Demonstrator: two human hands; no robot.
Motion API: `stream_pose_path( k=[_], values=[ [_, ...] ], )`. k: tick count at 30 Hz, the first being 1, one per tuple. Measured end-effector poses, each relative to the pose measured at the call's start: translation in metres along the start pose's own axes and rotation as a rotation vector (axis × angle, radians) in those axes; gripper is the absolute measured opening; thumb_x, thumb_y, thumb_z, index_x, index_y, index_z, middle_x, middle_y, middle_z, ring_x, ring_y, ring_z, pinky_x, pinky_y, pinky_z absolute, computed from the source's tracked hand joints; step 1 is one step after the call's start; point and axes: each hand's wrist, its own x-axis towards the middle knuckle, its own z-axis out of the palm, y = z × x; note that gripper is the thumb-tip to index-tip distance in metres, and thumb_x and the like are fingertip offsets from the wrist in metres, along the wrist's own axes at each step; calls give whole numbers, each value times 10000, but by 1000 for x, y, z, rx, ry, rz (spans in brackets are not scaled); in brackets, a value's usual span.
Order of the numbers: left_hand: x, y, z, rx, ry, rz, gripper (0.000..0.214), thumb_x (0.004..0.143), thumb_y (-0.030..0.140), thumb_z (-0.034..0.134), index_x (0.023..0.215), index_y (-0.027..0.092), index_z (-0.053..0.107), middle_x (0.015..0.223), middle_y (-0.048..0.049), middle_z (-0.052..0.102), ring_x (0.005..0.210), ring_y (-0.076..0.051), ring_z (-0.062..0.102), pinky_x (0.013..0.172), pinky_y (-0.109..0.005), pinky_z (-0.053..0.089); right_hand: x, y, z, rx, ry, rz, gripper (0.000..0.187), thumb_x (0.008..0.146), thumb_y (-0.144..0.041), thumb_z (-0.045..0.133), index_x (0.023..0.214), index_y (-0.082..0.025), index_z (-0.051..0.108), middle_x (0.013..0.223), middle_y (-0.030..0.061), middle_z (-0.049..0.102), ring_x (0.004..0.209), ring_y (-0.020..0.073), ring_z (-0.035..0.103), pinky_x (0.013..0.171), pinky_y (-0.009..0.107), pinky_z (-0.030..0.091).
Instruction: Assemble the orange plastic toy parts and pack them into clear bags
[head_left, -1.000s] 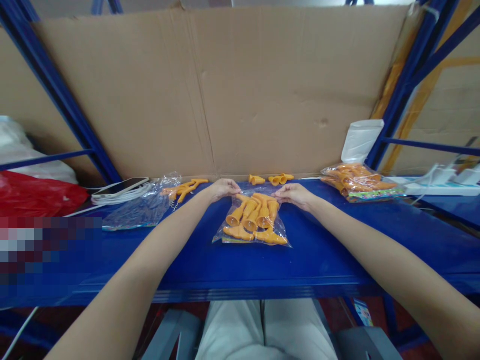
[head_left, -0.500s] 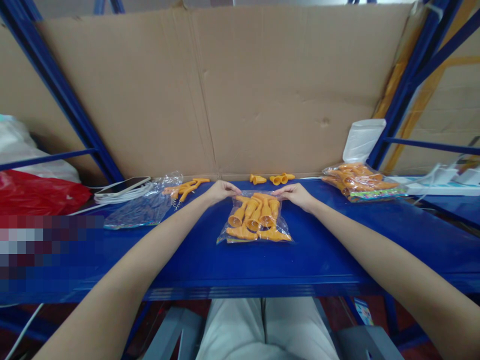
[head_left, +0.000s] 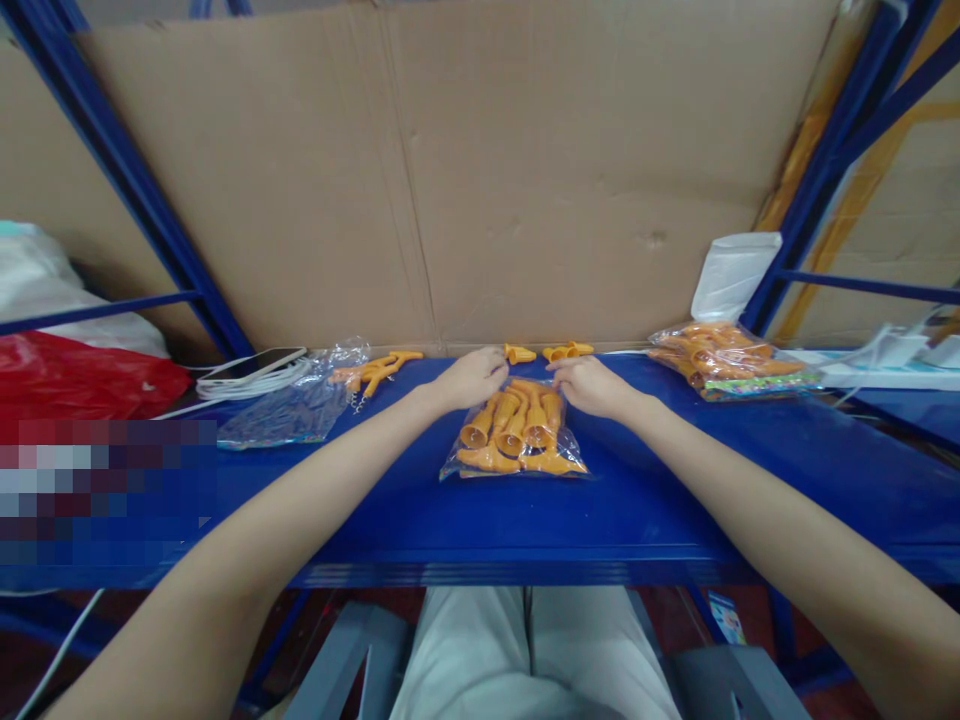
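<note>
A clear plastic bag (head_left: 517,430) lies flat on the blue tabletop, filled with several orange plastic cone-shaped sleeves and T-shaped handles. At its top left corner, my left hand (head_left: 472,378) is closed with curled fingers on the bag's upper edge. My right hand (head_left: 592,385) grips the top right corner, thumb and index finger together there; the fingertips are small and partly hidden. Just beyond the bag are loose orange cone-shaped sleeves (head_left: 568,351). To the left lie orange handles with metal spirals (head_left: 382,372), like corkscrews.
A second filled bag (head_left: 720,358) sits at the right, near a white power strip (head_left: 862,370). At the left are an unfilled-looking clear bag (head_left: 281,415), a coiled white cable (head_left: 247,383), a phone and a red plastic bag (head_left: 90,375). Cardboard (head_left: 525,180) stands behind.
Both hands have shifted from pinching the bag's top corners with extended fingers to a more curled hold over the top edge. The bag's contents stay in place; the view has tilted slightly.
</note>
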Motion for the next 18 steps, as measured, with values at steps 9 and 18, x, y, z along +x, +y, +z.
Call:
stream_pose_path(
  k=[9,18],
  values=[
    [-2,23,21,-40,-162,142,435,873,196,276,1272,123,432,1369,-78,405,1258,-151,374,1056,-298,261,4,-19,14,225,-51,83,403,856,-163,296,1210,-59,457,1173,166,575,1049,223,564,904,381,422],
    [-9,19,22,-34,-62,-105,375,844,226,352,1103,106,595,1153,-131,602,1074,-234,558,946,-344,379,-5,-22,13,242,-195,93,507,887,-276,257,1325,-63,396,1369,120,379,1266,215,354,1064,363,260]
  ],
)
